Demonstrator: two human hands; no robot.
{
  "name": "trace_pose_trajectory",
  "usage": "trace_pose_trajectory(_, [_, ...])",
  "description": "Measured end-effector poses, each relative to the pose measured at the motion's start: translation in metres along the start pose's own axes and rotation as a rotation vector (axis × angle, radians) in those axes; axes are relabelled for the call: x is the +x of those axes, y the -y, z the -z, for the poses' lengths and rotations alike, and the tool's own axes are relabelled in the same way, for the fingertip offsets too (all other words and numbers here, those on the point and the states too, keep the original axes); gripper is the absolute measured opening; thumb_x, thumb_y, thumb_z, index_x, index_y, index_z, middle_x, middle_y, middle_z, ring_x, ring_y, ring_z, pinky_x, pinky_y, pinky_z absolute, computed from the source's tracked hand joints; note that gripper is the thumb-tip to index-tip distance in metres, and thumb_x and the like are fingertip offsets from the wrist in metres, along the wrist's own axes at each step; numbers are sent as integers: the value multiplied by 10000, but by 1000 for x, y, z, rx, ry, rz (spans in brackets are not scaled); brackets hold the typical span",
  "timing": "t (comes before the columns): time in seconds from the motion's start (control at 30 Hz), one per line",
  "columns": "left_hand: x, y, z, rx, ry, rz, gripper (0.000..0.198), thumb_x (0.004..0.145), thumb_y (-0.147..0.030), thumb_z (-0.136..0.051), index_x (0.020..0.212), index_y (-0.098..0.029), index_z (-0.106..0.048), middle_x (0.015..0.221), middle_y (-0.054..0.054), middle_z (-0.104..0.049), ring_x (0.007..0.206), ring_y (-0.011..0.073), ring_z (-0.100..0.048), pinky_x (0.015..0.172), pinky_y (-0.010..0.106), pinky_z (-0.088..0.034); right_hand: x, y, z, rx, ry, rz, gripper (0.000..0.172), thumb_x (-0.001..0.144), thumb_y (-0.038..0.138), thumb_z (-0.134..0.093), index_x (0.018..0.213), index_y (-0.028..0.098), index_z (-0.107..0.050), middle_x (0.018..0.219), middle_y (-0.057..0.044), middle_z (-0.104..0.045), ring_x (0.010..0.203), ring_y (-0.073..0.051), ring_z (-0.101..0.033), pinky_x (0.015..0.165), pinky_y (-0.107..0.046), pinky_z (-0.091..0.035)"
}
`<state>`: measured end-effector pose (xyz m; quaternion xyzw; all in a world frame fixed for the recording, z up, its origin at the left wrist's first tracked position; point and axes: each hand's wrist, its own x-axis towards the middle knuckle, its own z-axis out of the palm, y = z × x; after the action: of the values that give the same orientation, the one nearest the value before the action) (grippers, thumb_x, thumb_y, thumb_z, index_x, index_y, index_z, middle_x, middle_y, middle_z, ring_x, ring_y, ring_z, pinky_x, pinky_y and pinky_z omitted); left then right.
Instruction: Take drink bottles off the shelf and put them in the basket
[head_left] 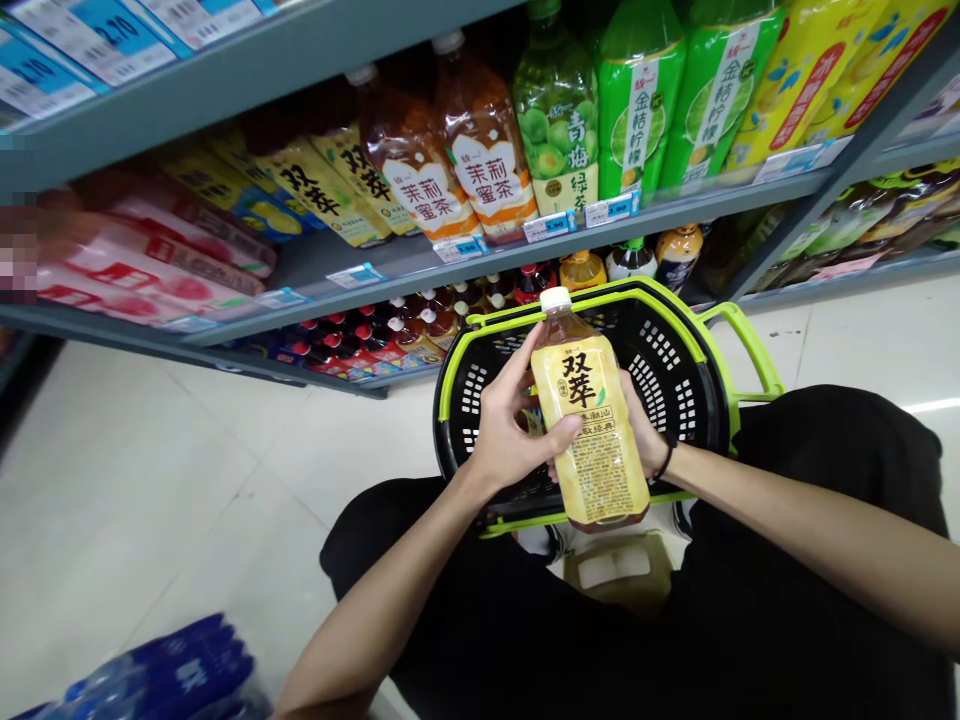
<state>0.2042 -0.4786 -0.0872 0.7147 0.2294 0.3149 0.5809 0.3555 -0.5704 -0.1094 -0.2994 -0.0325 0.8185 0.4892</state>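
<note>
I hold a yellow-labelled drink bottle (589, 420) with a white cap upright over a black shopping basket (675, 370) with a lime-green rim. My left hand (510, 420) wraps the bottle's left side, thumb across the label. My right hand (637, 430) grips it from behind on the right, mostly hidden by the bottle; a dark band circles that wrist. The basket stands on the floor in front of my knees, which are in black trousers.
Grey store shelves (420, 260) run across the top, stocked with bottled teas, green drinks and yellow bottles, with price tags along the edges. Small bottles fill the lowest shelf. A blue pack of bottles (172, 675) lies at bottom left on the pale tiled floor.
</note>
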Motion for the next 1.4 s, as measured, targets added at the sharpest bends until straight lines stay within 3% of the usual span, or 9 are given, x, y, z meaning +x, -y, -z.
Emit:
trace_pose_trajectory(0.37, [1, -1, -1, -10, 11, 19, 1043, 815, -574, -860, 1683, -241, -389, 1602, 174, -556, 1320, 357, -677, 906, 387, -683, 0, 2, -2, 24, 28, 28, 844, 793, 913, -558, 1167, 175, -725, 1048, -146, -807, 1063, -351, -755, 912, -512, -649])
trace_pose_trajectory(0.67, [1, 0, -1, -15, 15, 36, 1031, 826, -580, -844, 1684, -237, -386, 1658, 167, -496, 1422, 379, -597, 958, 400, -670, -3, 1, -5, 16, -8, 51, 839, 807, 898, -557, 1230, 194, -727, 1064, -144, -811, 1092, -371, -749, 903, -529, -647])
trace_pose_trajectory(1.0, [1, -1, -1, -17, 13, 51, 1032, 826, -565, -850, 1685, -229, -386, 1591, 165, -562, 1311, 349, -669, 961, 401, -664, -4, 2, -8, 53, -49, 11, 863, 884, 894, -429, 1279, 183, -717, 1071, -146, -808, 1064, -349, -759, 916, -523, -641])
trace_pose_trajectory(1.4, [1, -1, -2, -39, 20, 56, 997, 836, -566, -843, 1669, -227, -411, 1579, 157, -576, 1355, 352, -646, 945, 386, -666, -4, -1, -3, 9, -33, 7, 915, 823, 937, -469, 1267, 179, -725, 1054, -155, -811, 1036, -362, -769, 853, -530, -661])
